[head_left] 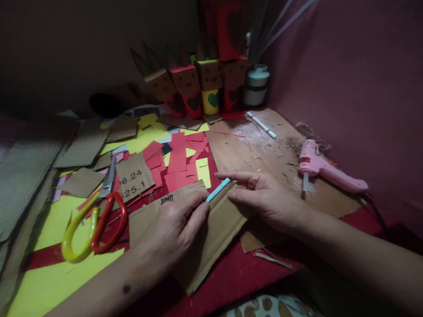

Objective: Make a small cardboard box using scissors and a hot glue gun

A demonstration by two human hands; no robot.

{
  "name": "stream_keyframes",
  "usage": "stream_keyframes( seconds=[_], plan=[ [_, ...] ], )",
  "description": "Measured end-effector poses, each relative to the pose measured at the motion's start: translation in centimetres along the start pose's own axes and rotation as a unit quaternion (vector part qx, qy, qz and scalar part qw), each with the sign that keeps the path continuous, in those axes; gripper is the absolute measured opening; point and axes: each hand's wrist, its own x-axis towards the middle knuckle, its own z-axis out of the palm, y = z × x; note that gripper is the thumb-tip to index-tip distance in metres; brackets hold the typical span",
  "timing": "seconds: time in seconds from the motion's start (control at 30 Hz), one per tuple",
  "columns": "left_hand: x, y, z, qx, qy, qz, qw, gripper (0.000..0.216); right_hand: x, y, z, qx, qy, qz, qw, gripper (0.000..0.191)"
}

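A narrow light-blue strip [218, 189] lies along the top edge of a brown cardboard piece [216, 240]; I cannot tell whether it is a paper roll or a stick. My left hand [180, 220] is closed, its thumb and forefinger pinching the strip's lower end over the cardboard. At the other end, my right hand [264, 198] holds the cardboard's upper corner, thumb on top and forefinger stretched past the strip's tip. Its other fingers are partly hidden. Left of my hands rest scissors [105, 198] with one yellow and one red handle, beside a printed cardboard scrap [135, 176].
A pink glue gun [325, 169] lies on a wooden board [231, 152] at the right, near a white marker [261, 125]. Several cardboard figures with hearts [210, 83] stand at the back beside a lidded jar [257, 86]. Red paper scraps [178, 154] and yellow sheets [62, 281] cover the left.
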Motion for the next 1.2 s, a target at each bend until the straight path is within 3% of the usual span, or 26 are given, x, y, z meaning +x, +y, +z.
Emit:
stream_keyframes(
  seconds=[0.53, 0.9, 1.0, 1.13, 1.2],
  plan=[
    [0.3, 0.5, 0.3, 0.032, 0.042, 0.027, 0.998, 0.032, -0.1, -0.2, 0.3, -0.007, 0.019, 0.013, 1.000, 0.050],
    [0.3, 0.4, 0.3, 0.052, 0.038, 0.032, 0.997, 0.031, 0.1, 0.3, 0.2, 0.006, 0.019, -0.003, 1.000, 0.049],
    [0.1, 0.4, -0.6, 0.070, 0.059, 0.015, 0.996, 0.030, 0.1, 0.3, 0.1, 0.014, 0.023, 0.003, 1.000, 0.051],
    [-0.7, 0.6, -3.1, 0.102, 0.131, -0.016, 0.986, 0.034, 0.1, 0.2, -0.4, 0.018, 0.035, -0.008, 0.999, 0.048],
    [-1.2, 0.5, -4.1, 0.115, 0.128, -0.024, 0.985, 0.035, 0.0, 0.1, -0.7, 0.023, 0.037, -0.017, 0.999, 0.045]
  ],
)
